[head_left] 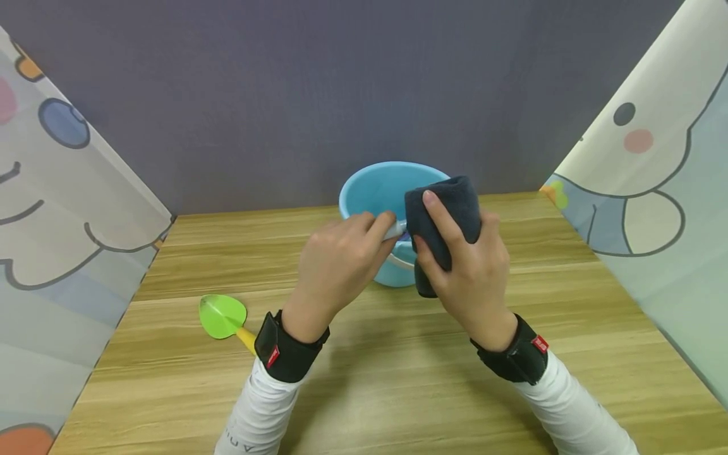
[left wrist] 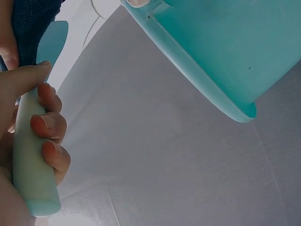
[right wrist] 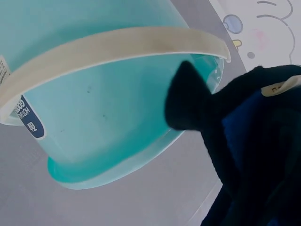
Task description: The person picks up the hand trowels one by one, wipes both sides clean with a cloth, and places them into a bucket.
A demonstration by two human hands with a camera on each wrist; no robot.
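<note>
Left hand: the left hand (head_left: 335, 262) reaches forward from a white sleeve with a black wrist strap, fingers curled round a pale mint plastic handle (left wrist: 30, 160), thumb laid along its top.
Right hand: the right hand (head_left: 469, 262) is raised, back towards the camera, fingers wrapped over a folded dark navy terry cloth (head_left: 443, 218).
Meeting point: cloth and handle touch just in front of a light blue round plastic bucket (head_left: 378, 189) with a cream bail handle (right wrist: 113, 47), standing on the wooden table (head_left: 398, 379).
Aside: a green plastic toy spade with a yellow handle (head_left: 223, 316) lies left of the left wrist.
Hidden: the cloth covers the far end of the held handle; what it belongs to cannot be told.
</note>
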